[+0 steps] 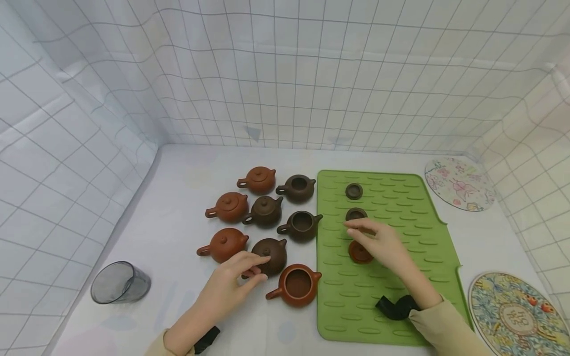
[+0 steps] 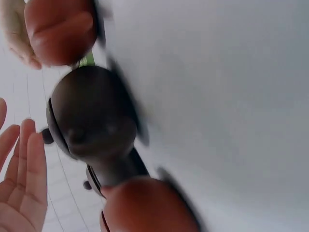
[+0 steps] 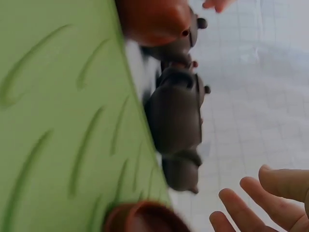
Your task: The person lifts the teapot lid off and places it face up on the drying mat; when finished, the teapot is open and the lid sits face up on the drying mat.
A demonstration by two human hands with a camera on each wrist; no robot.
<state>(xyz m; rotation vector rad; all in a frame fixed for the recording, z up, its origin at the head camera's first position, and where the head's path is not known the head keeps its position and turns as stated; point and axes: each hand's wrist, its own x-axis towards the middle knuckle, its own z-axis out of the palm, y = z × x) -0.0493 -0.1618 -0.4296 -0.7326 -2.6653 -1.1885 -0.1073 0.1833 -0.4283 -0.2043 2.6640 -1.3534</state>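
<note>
The left hand (image 1: 232, 281), fingers loose and empty, is close to the dark pot (image 1: 274, 251). The right hand (image 1: 379, 241), empty, fingers slightly apart, is above the red lid (image 1: 358, 252), at the open red pot's (image 1: 298, 286) two o'clock; the lid lies upturned, perhaps for keeping its rim off the mat (image 1: 356, 316).

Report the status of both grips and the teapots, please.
Left grip empty, beside lidded dark teapot. Right grip empty, near red lid. Three teapots lidless. Possible obstruction: neighbouring red teapots close to left grip.
</note>
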